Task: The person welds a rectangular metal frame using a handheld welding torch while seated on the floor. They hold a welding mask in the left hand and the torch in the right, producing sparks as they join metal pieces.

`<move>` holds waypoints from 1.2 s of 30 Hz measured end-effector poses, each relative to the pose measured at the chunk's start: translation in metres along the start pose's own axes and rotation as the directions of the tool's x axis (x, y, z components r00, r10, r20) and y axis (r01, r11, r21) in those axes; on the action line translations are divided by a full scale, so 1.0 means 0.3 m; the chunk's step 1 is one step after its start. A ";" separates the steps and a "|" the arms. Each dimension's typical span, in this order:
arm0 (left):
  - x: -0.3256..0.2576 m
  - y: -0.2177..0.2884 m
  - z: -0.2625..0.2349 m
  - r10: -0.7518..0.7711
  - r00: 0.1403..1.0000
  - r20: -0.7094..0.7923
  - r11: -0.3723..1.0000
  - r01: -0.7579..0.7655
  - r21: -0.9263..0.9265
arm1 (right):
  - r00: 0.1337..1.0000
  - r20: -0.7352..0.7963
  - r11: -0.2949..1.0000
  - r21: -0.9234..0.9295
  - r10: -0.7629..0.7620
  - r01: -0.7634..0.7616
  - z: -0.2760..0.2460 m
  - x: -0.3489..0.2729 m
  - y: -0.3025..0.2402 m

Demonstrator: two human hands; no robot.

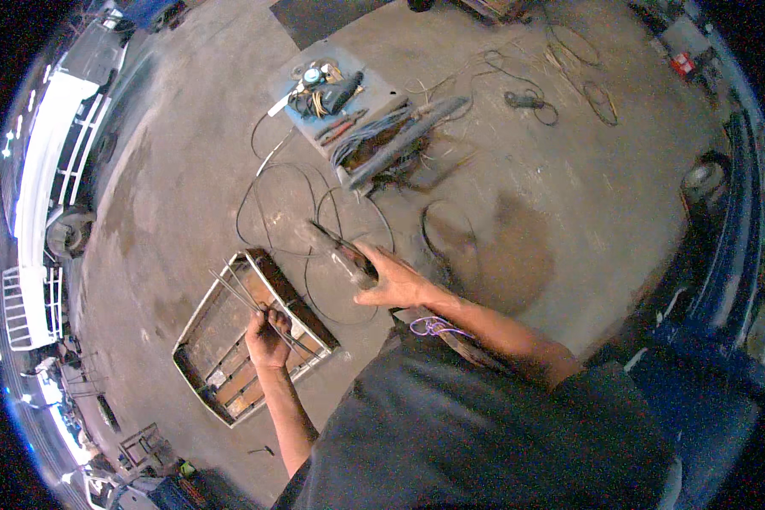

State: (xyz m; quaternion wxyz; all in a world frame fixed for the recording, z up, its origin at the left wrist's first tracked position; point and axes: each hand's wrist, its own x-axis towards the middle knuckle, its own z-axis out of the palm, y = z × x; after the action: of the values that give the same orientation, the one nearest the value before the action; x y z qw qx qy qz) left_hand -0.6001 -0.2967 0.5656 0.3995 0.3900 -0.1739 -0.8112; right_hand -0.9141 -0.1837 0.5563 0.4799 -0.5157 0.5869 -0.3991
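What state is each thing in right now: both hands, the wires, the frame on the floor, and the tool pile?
Left hand: closed around thin wires.
Thin wires: held, running up and left over the frame.
Right hand: gripping a dark cable bundle.
Dark cable bundle: held, lifted off the floor.
Metal frame: lying flat on the concrete.
Black cable loops: loose on the floor.
Blue board: flat, cluttered with tools and wire.

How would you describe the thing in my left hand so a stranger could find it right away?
Start at the rectangular metal tray on the concrete floor, lower left. Above its right rim the left hand grips a bundle of thin rods. Unlike the curling black cables nearby, they are straight, stiff and pale.
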 end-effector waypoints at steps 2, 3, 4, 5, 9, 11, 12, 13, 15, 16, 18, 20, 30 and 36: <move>-0.095 -0.039 -0.093 -0.070 0.997 -0.023 0.997 0.070 0.020 | 0.976 -0.110 0.982 0.004 -0.186 0.187 0.027 -0.061 -0.103; -0.129 -0.061 -0.122 -0.103 0.994 -0.034 0.994 0.104 0.028 | 0.975 -0.092 0.979 0.017 -0.202 0.205 0.035 -0.085 -0.140; -0.151 -0.086 -0.142 -0.133 0.976 -0.175 0.987 0.147 0.066 | 0.973 -0.076 0.975 0.029 -0.219 0.221 0.037 -0.105 -0.174; -0.171 -0.117 -0.167 -0.148 0.970 -0.194 0.981 0.168 0.092 | 0.970 -0.056 0.970 0.045 -0.238 0.241 0.041 -0.126 -0.213; -0.214 -0.245 -0.097 -0.253 0.948 -0.191 0.928 0.294 0.228 | 0.911 -0.084 0.910 0.069 -0.404 0.409 0.049 -0.189 -0.337; -0.226 -0.308 -0.001 -0.212 0.933 -0.291 0.896 0.305 0.323 | 0.901 -0.046 0.885 0.170 -0.432 0.433 0.009 -0.225 -0.388; -0.192 -0.346 -0.027 -0.205 0.965 -0.163 0.899 0.252 0.359 | 0.894 -0.043 0.865 0.234 -0.447 0.444 -0.001 -0.240 -0.396; -0.176 -0.372 -0.053 -0.135 0.986 -0.100 0.861 0.167 0.481 | 0.887 -0.040 0.842 0.297 -0.460 0.450 -0.018 -0.253 -0.397; -0.138 -0.444 0.064 -0.056 0.992 -0.117 0.829 0.112 0.549 | 0.911 -0.080 0.831 0.384 -0.404 0.402 -0.083 -0.292 -0.370; -0.117 -0.480 0.146 -0.031 0.979 -0.201 0.854 0.130 0.503 | 0.945 -0.062 0.828 0.467 -0.320 0.311 -0.141 -0.328 -0.365; -0.079 -0.520 0.299 0.015 0.989 -0.150 0.815 0.075 0.575 | 0.965 -0.114 0.800 0.541 -0.236 0.260 -0.266 -0.394 -0.301; 0.036 -0.547 0.327 0.088 0.995 -0.036 0.710 -0.038 0.703 | 0.971 -0.104 0.800 0.552 -0.213 0.235 -0.417 -0.436 -0.205; 0.463 -0.746 0.954 0.420 0.906 -0.054 0.707 -0.289 0.645 | 0.909 -0.417 0.389 0.838 0.002 0.383 -1.186 -0.635 0.055; 0.692 -0.820 1.105 0.554 0.826 -0.102 0.652 -0.355 0.670 | 0.897 -0.441 0.450 0.808 0.032 0.381 -1.522 -0.507 0.070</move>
State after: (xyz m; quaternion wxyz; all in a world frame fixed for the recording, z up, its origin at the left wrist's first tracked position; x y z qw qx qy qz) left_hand -1.0602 -0.3166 0.5276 0.4610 0.5598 -0.4630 -0.5096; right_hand -1.3628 -0.0424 0.6601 0.5019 -0.1618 0.3228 -0.7859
